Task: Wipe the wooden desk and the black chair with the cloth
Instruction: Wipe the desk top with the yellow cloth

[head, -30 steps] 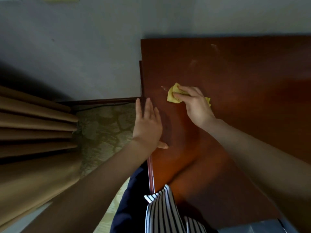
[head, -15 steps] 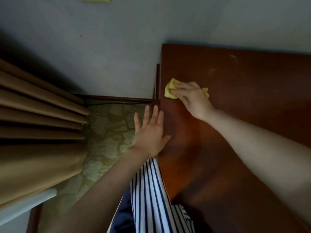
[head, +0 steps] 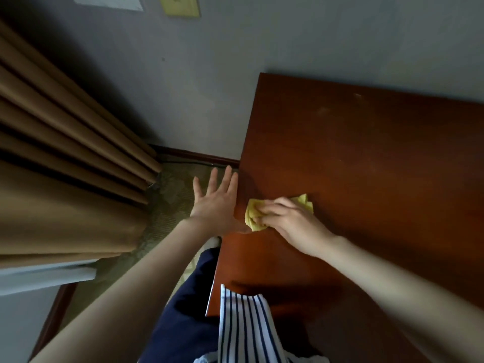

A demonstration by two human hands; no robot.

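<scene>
Yellow cloth (head: 252,214) at the left edge of the wooden counter (head: 366,153), gripped in my right hand (head: 285,221).

My right hand lies on the counter about midway along its left edge. The fingers are curled round the crumpled cloth and hold it against the wood, and cloth shows at both the fingertip side and the far side of the hand. My left hand (head: 217,205) is just left of it with fingers straight and spread, holding nothing. It lies along the counter's left edge, mostly over the patterned carpet (head: 170,197), with the thumb beside the cloth. I cannot tell whether it bears on the edge. Tan curtain (head: 65,153) hangs at left, grey wall (head: 288,35) stands beyond, and my striped garment (head: 243,328) overlaps the near edge.
</scene>
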